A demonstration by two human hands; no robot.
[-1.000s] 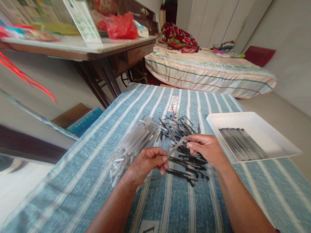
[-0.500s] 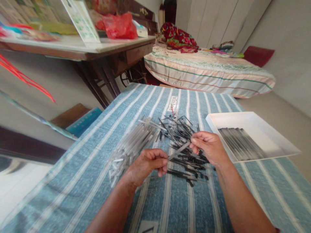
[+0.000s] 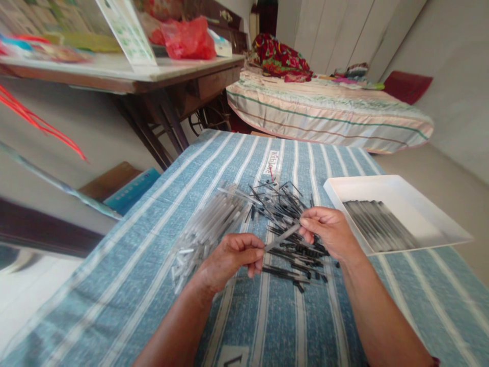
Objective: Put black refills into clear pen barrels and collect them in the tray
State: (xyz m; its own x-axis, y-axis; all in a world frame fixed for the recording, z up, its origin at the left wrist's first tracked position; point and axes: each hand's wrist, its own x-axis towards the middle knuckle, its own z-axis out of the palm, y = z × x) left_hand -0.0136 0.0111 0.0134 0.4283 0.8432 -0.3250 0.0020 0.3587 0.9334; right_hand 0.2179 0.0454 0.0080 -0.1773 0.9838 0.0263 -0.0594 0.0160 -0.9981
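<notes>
A translucent grey pen barrel [image 3: 282, 237] slants between my two hands above the striped cloth. My left hand [image 3: 235, 257] pinches its lower left end, while my right hand [image 3: 324, 228] grips the upper right end between thumb and fingers. Below and behind it lies a loose heap of thin black pen refills [image 3: 280, 204], with small black pieces [image 3: 305, 250] nearer to me. To the left of these, a bundle of pale, clear pen barrels [image 3: 217, 214] is stacked, and short clear caps [image 3: 187, 262] lie at its near end.
On the right of the cloth-covered table [image 3: 160, 244] stands a shallow white box [image 3: 428, 214] with a row of dark-filled pens [image 3: 378, 227]. A wooden desk [image 3: 153, 76] with a red plastic bag [image 3: 191, 40] is at the back left; a bed [image 3: 324, 112] is behind.
</notes>
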